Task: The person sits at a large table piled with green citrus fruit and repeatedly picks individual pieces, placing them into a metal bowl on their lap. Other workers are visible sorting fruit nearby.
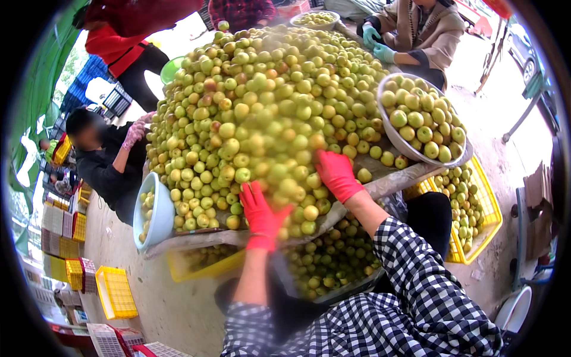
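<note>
A large heap of green-yellow round fruits [267,107], some with a reddish blush, covers a table with a wrapped, padded edge [401,176]. My left hand [262,216], in a red glove, lies at the near edge of the heap with its fingers spread against the fruits. My right hand [337,174], gloved the same way, reaches into the heap further right; its fingertips touch fruits and are partly hidden. A blur in the middle of the view softens the fruits between the hands. Below the table edge, a dark crate [352,290] holds more such fruits.
A full white bowl [383,96] stands right, a light-blue basin [154,214] left. Yellow crates [490,218] sit beside and under the table. Several people surround the heap, one with pink-gloved hands [134,133], another with green gloves [383,52]. Stacked crates [58,241] stand far left.
</note>
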`<action>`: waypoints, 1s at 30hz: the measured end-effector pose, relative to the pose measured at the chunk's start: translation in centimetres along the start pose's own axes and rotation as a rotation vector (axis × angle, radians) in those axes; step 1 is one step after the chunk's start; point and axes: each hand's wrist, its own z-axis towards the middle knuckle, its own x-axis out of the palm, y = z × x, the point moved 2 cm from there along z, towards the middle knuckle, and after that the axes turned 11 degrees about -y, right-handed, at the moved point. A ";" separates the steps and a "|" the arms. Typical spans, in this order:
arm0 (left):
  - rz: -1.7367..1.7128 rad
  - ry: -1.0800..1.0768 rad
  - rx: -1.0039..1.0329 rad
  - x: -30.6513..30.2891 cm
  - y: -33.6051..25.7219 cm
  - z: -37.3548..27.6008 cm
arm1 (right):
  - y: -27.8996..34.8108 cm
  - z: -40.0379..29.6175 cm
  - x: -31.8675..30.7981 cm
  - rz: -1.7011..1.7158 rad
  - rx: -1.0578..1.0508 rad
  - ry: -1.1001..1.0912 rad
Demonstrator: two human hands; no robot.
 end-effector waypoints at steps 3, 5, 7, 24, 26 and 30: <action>-0.043 0.023 -0.008 -0.3 0.0 -0.5 | 0.4 -0.9 0.5 -0.075 -0.049 -0.143; -0.112 0.021 -0.027 -0.9 0.4 -0.4 | 0.7 -1.5 0.7 -0.046 -0.112 -0.292; -0.228 0.007 -0.059 -1.6 0.2 -0.7 | 0.4 -1.7 0.3 0.067 -0.100 -0.251; -0.196 0.043 -0.106 -2.4 1.6 -2.7 | -1.1 0.6 -1.5 0.389 0.223 0.147; -0.161 0.067 -0.109 -2.0 1.5 -2.5 | -1.2 0.2 -0.8 0.468 0.201 0.076; -0.052 0.122 -0.124 -2.0 1.3 -2.5 | 1.6 -0.3 -2.4 0.526 -0.076 -0.165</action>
